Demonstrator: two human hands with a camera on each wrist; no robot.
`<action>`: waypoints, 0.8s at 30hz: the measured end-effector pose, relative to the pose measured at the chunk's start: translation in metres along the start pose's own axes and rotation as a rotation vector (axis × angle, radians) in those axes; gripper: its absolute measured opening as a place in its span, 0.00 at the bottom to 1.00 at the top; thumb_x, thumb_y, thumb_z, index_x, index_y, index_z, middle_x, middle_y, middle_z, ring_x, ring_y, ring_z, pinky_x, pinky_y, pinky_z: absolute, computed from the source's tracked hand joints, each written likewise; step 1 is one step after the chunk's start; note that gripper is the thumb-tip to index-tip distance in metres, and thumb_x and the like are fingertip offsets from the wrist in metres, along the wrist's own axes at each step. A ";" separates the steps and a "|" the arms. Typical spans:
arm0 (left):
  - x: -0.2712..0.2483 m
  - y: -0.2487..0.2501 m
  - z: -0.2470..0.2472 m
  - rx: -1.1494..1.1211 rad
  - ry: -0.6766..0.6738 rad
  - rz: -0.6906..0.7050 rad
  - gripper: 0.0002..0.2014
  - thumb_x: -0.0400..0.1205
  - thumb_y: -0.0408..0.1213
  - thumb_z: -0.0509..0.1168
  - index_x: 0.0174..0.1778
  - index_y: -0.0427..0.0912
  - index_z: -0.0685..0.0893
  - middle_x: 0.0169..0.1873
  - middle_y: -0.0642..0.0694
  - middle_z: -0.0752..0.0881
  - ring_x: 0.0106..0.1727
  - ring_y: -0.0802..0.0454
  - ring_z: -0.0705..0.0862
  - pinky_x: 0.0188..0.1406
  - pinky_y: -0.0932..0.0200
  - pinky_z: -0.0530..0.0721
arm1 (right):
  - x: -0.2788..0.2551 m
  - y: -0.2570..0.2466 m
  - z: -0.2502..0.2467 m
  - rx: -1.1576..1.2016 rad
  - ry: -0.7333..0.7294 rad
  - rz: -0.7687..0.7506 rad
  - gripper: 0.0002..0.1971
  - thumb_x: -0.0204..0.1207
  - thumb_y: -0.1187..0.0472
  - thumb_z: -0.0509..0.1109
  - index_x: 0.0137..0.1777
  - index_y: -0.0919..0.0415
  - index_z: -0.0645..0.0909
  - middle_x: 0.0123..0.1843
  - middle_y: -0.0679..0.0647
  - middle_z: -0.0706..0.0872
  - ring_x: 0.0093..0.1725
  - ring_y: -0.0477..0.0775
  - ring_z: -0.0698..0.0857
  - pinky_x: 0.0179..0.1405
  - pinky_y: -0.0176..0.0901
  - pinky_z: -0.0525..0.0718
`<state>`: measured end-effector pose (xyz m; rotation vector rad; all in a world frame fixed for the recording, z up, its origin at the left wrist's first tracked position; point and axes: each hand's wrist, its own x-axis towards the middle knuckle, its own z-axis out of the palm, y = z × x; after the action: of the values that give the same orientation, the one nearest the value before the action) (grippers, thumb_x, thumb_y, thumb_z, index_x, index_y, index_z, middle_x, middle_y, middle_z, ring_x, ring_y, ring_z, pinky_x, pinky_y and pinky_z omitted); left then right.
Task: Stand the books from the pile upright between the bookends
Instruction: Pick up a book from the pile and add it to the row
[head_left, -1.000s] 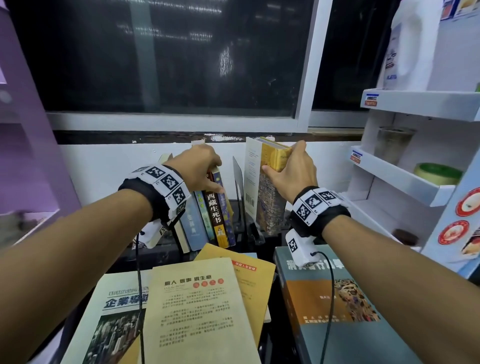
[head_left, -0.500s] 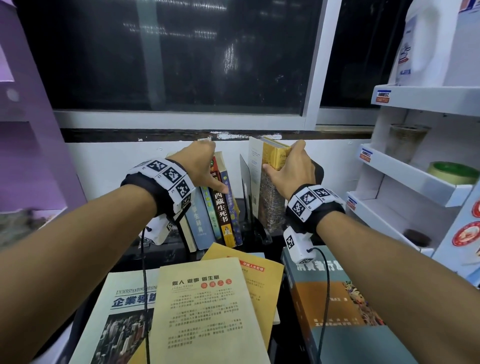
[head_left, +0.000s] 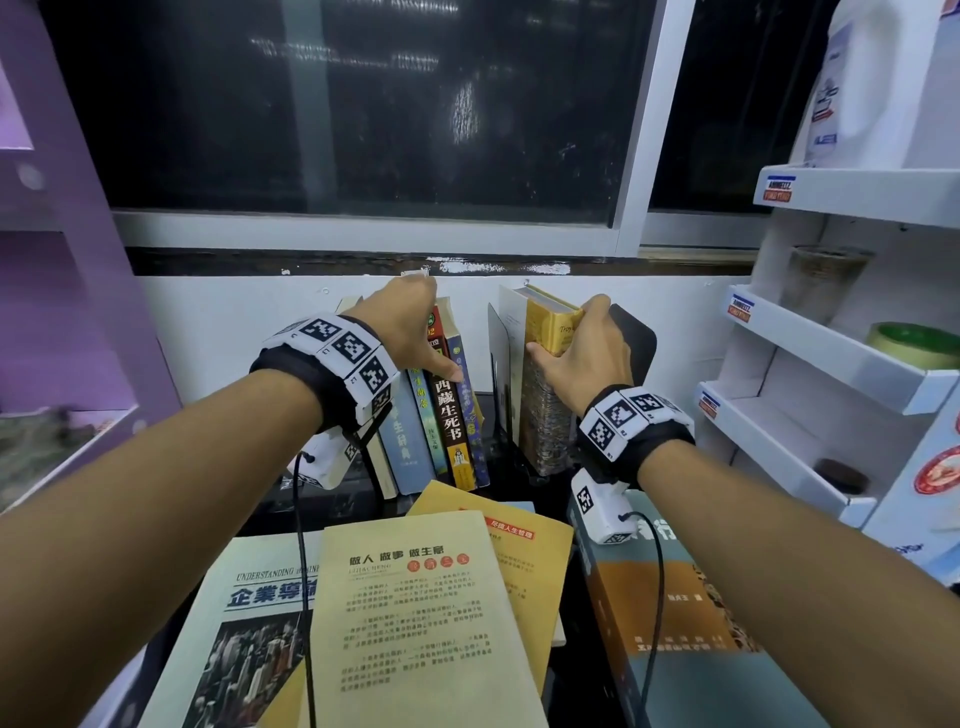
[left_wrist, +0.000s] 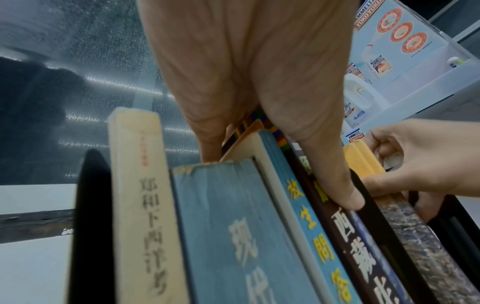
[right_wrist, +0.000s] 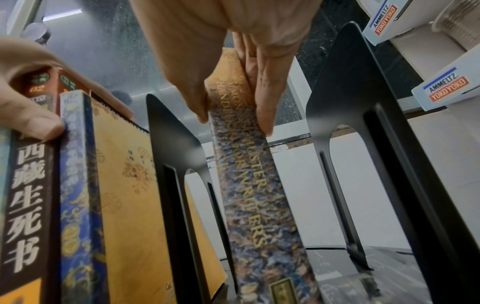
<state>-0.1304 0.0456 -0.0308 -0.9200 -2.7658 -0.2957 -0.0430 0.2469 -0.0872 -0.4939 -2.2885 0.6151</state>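
Observation:
My left hand grips the tops of a row of upright books, thumb on the dark brown spine. A black bookend stands at the row's left end. My right hand holds a thick book with a yellow top and a mottled spine. This book stands upright between the middle black bookend and the right black bookend. The pile lies flat in front: a cream book, an orange book, a pale green book and a teal book.
White display shelves with a tape roll and jars stand close on the right. A purple unit stands at the left. A white wall and dark window are right behind the books.
Both hands keep their grips. The thick book has stayed between the bookends, and the right bookend now shows behind my right hand as the view shifts.

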 end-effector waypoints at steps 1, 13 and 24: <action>0.000 0.000 0.000 -0.001 0.003 0.000 0.44 0.59 0.61 0.84 0.62 0.40 0.75 0.59 0.42 0.82 0.56 0.46 0.81 0.55 0.45 0.86 | -0.001 0.002 0.000 0.003 -0.007 -0.016 0.30 0.72 0.48 0.80 0.60 0.59 0.65 0.58 0.59 0.82 0.52 0.66 0.85 0.49 0.59 0.87; -0.003 0.003 -0.004 -0.005 -0.016 -0.004 0.43 0.60 0.60 0.84 0.64 0.40 0.75 0.61 0.42 0.82 0.58 0.45 0.81 0.58 0.46 0.85 | 0.006 0.013 -0.018 -0.034 -0.359 -0.286 0.40 0.72 0.51 0.81 0.80 0.48 0.63 0.68 0.57 0.80 0.63 0.58 0.80 0.63 0.52 0.81; -0.004 -0.002 -0.004 -0.012 -0.008 0.054 0.58 0.63 0.59 0.83 0.84 0.42 0.63 0.82 0.42 0.69 0.81 0.43 0.69 0.78 0.44 0.72 | 0.005 0.016 -0.010 0.032 -0.303 -0.290 0.42 0.68 0.53 0.84 0.78 0.48 0.66 0.67 0.55 0.80 0.64 0.56 0.79 0.65 0.54 0.80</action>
<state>-0.1280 0.0413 -0.0281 -0.9992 -2.7439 -0.3013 -0.0368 0.2657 -0.0867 -0.0494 -2.5653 0.6111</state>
